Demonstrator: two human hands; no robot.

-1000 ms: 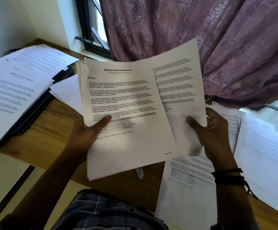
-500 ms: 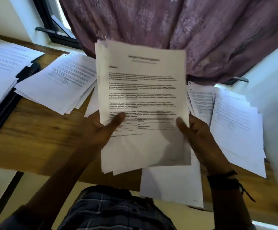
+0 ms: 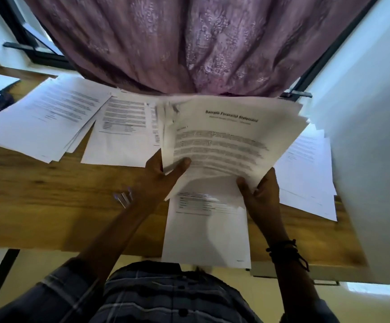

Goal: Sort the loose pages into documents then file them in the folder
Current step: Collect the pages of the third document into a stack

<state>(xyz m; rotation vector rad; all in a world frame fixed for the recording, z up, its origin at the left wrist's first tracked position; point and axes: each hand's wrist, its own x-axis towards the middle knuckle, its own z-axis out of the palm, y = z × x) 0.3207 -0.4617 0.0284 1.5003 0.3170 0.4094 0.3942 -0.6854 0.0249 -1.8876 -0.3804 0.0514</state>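
Note:
I hold a thick stack of printed pages (image 3: 231, 136), headed "Sample Financial Statement", tilted away over the wooden table (image 3: 49, 201). My left hand (image 3: 163, 176) grips its lower left corner, thumb on top. My right hand (image 3: 261, 192) pinches its lower right edge. Under the stack a single page (image 3: 208, 234) lies at the table's front edge. More page piles lie at the left (image 3: 47, 117), centre (image 3: 124, 134) and right (image 3: 306, 173). A dark folder (image 3: 0, 101) with pages on it shows at the far left edge.
A purple curtain (image 3: 177, 43) hangs over the back of the table before a dark window frame. A white wall (image 3: 364, 148) closes off the right side. A small metal clip (image 3: 123, 198) lies on the wood by my left wrist.
The stack has tipped from upright toward flat and moved right and away from me. The view has swung right, so the folder has slid to the left edge.

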